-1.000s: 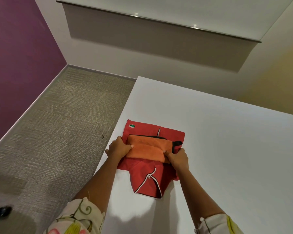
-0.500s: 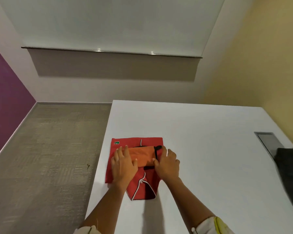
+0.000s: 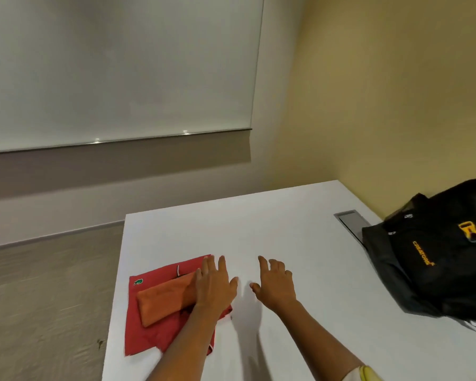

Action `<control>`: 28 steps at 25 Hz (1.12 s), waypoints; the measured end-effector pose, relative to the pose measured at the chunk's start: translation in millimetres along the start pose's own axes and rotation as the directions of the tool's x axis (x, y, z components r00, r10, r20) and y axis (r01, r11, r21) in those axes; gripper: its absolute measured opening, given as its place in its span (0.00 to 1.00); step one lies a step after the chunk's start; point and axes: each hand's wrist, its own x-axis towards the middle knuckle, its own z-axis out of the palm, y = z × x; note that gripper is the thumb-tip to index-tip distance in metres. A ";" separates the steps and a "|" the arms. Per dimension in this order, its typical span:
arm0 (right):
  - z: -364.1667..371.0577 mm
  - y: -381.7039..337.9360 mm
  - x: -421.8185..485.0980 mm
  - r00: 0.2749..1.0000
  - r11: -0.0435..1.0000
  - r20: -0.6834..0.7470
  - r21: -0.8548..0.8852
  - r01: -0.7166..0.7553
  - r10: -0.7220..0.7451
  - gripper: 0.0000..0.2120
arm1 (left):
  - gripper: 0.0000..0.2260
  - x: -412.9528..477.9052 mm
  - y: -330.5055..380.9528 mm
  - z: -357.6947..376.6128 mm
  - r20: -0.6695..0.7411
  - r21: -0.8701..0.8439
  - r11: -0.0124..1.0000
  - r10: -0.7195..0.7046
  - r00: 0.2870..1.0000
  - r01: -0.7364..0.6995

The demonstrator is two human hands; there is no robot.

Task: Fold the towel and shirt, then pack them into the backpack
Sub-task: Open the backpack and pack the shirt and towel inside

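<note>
A folded red shirt (image 3: 151,334) with a green logo lies at the left edge of the white table (image 3: 286,229). A folded orange towel (image 3: 162,301) rests on top of it. My left hand (image 3: 215,284) is spread with straight fingers over the right end of the towel and shirt. My right hand (image 3: 275,281) hovers over bare table to the right of the shirt, fingers spread and holding nothing. A black backpack (image 3: 434,259) with orange lettering and an orange buckle stands at the table's right side, well right of both hands.
A grey metal cable hatch (image 3: 351,220) is set into the table just left of the backpack. Carpeted floor (image 3: 44,298) lies beyond the table's left edge. A yellow wall stands behind the backpack.
The view has swung right, bringing the backpack fully into sight. Both hands have left the towel's ends; the right hand moved off the shirt to bare table and the left shifted right.
</note>
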 end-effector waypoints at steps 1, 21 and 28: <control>-5.0 17.1 -3.2 1.000 1.000 0.004 -0.004 -0.017 0.017 0.33 | 0.31 2.0 16.3 -0.9 0.017 0.000 1.000 0.031 0.999 -0.031; -137.8 446.1 -39.2 0.812 0.830 -0.170 0.134 -0.542 0.558 0.27 | 0.27 47.4 443.6 -3.9 0.090 -0.036 0.856 0.516 0.852 -0.515; -174.3 559.1 -51.0 0.566 0.548 -0.147 0.531 -0.646 0.811 0.41 | 0.27 45.8 518.7 14.8 0.122 -0.053 0.795 0.606 0.786 -0.605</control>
